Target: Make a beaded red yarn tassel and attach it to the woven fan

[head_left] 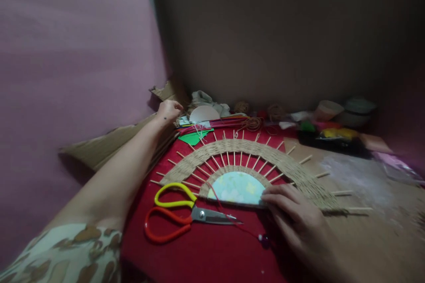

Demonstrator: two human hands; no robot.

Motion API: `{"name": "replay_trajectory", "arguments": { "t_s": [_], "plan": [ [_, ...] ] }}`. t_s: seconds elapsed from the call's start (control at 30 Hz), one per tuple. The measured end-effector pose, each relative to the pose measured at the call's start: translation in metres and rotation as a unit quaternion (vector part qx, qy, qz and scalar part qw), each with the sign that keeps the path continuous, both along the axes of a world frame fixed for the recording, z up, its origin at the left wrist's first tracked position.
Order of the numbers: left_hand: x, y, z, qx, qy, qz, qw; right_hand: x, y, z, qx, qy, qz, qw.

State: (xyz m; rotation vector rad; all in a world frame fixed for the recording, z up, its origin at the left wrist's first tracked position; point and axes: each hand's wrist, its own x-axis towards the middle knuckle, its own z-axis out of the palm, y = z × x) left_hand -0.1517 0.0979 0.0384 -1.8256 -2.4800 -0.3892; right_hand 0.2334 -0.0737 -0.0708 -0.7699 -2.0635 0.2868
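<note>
A half-round woven fan (232,145) of tan cord and thin sticks lies on a red cloth (199,256), with a light-blue patterned half-circle (234,187) at its centre. My right hand (295,221) grips the lower right corner of that half-circle, fingers on top and thumb hidden. Reaching far to the left, my left hand (169,111) has its fingers closed beside the heap of craft supplies; whatever it may hold is too small to make out. A red thread (217,196) crosses the half-circle and runs over the scissors to small beads (263,239).
Scissors (199,216) with yellow and red handles lie in front of the fan. Behind it are green sheets (195,137), a white half-circle (204,114) and twine rolls (241,107). Cardboard (109,146) leans at left. A cup (328,109) and packets (340,133) stand at right.
</note>
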Motion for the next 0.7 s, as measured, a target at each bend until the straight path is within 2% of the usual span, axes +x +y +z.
{"name": "replay_trajectory", "arguments": {
  "t_s": [0.17,0.3,0.4,0.57,0.7],
  "plan": [
    [-0.008,-0.007,-0.008,-0.012,-0.008,0.045,0.999,0.0,0.0,0.001,-0.003,-0.003,0.001,1.0],
    [-0.008,-0.009,-0.017,-0.028,0.013,0.042,0.999,0.0,0.0,0.002,0.0,-0.009,-0.003,1.0],
    [-0.006,-0.008,-0.023,-0.056,0.044,0.007,0.997,0.0,0.0,0.002,-0.001,-0.014,-0.007,1.0],
    [0.003,-0.007,-0.038,-0.131,0.093,-0.086,0.983,0.0,0.001,0.001,-0.005,-0.009,-0.009,1.0],
    [0.01,-0.008,-0.049,-0.138,0.145,-0.102,0.974,-0.002,0.001,0.002,-0.004,-0.002,-0.008,1.0]
  ]
}}
